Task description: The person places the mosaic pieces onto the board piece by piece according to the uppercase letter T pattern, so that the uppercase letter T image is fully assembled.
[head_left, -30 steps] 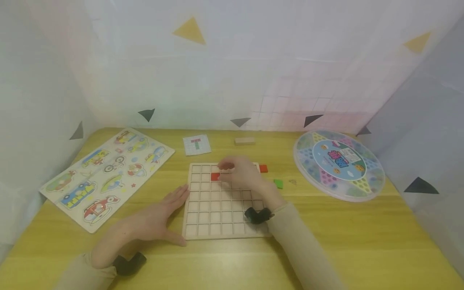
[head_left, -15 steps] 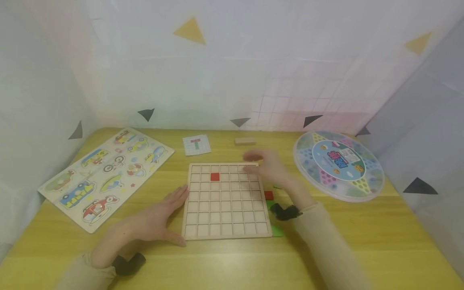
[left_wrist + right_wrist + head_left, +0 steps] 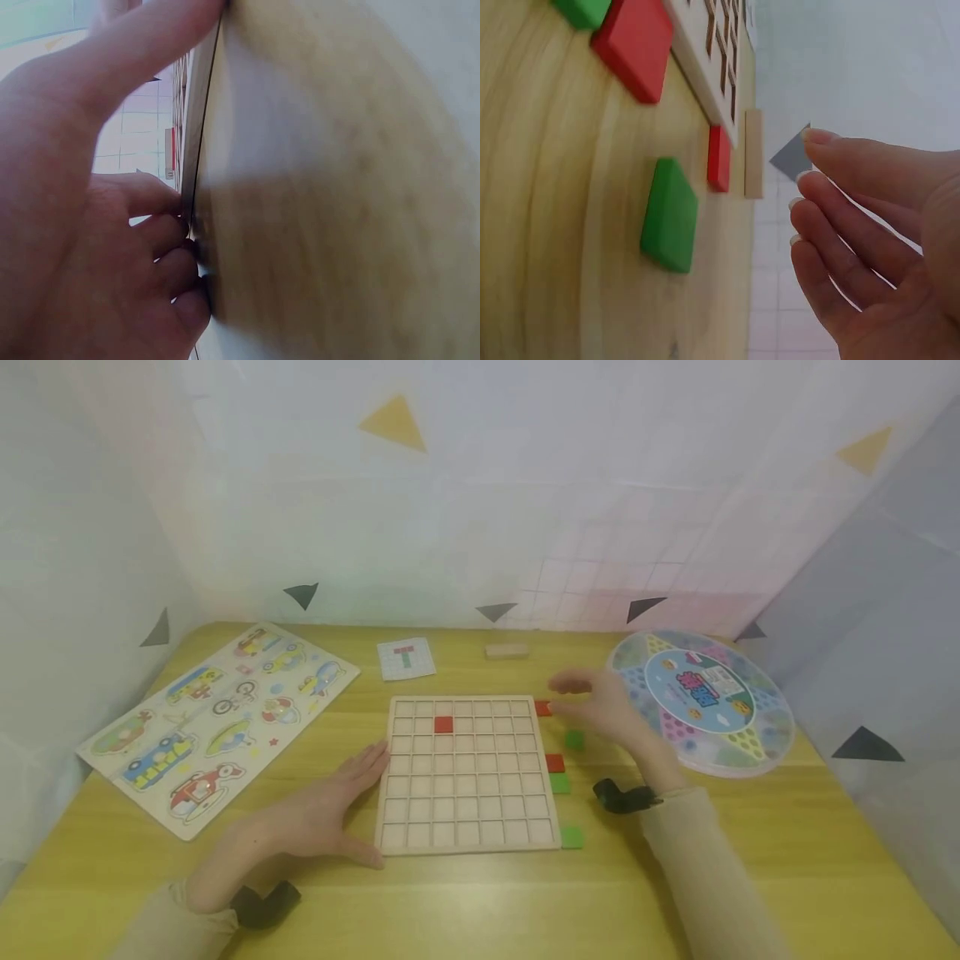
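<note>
A wooden grid board lies in the middle of the table, with one red square tile in a cell near its top left. My left hand rests at the board's left edge, thumb and fingers spread; in the left wrist view its fingertips meet the board's side. Beyond the board's upper right corner hovers my right hand, fingers loosely bent and holding nothing. Close by it lie a red tile at that corner and a green tile. Another red tile and green tiles line the right edge.
Behind the board lie a paper card with a red and green T pattern and a small wooden block. A vehicle picture puzzle occupies the left, a round game board the right. Patterned cloth walls enclose the table.
My right hand has drawn back from over the red tile in the grid to the right, past the board's upper right corner. That tile stays in its cell. The left hand has not moved.
</note>
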